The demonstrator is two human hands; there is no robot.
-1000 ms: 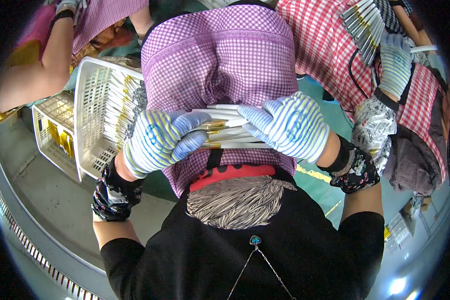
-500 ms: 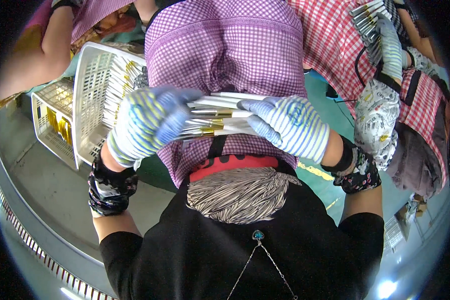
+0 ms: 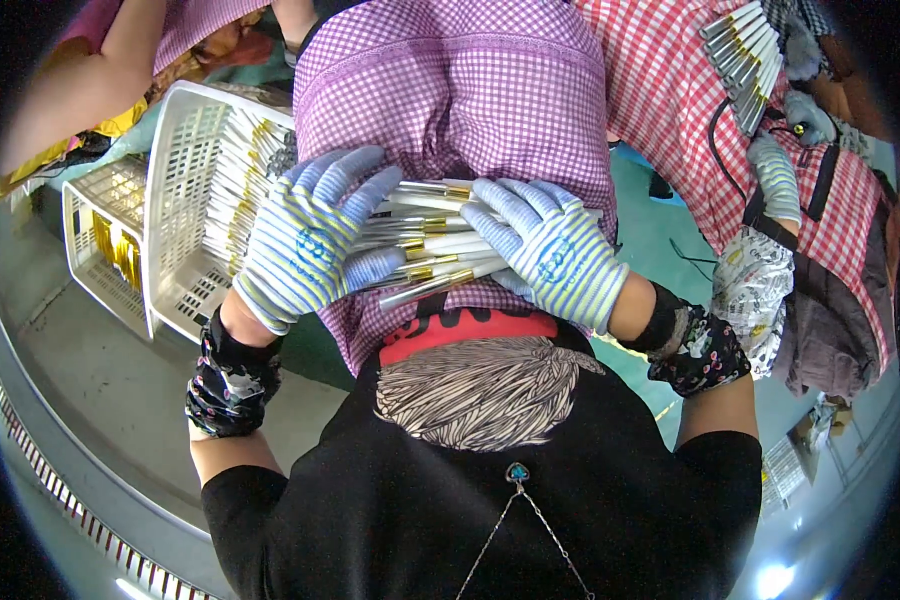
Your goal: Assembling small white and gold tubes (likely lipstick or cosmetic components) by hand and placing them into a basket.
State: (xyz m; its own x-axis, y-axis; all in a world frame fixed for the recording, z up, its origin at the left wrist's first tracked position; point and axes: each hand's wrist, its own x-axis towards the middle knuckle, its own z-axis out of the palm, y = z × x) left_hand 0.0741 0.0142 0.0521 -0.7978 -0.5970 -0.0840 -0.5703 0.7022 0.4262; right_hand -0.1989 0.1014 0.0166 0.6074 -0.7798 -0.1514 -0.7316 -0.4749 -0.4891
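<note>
Across my lap, on a purple checked apron [image 3: 370, 90], lies a loose bundle of brush handles [image 3: 440, 243], white with gold bands and silver metal tubes. My left hand [image 3: 315, 240], in a blue-and-white striped glove, closes over the silver ends, its fingers long and its thumb below. Over the white ends is my right hand [image 3: 545, 245], gloved alike, with its fingers curved round them. The handles show between my hands, slightly fanned, and several tilt at the lower side. Their outer ends are hidden under the gloves.
At my left stands a white plastic basket [image 3: 162, 190] of white handles with gold bands, beside a smaller crate [image 3: 78, 225] holding gold pieces. On my right a co-worker in a red checked apron [image 3: 660, 90] has a bundle of brush handles [image 3: 745, 65]. Another person's arm [image 3: 115, 80] reaches in at upper left.
My hands have shifted slightly and the handles between them now spread more, lower ones tilting. The co-worker's gloved hand on the right has moved down off their bundle.
</note>
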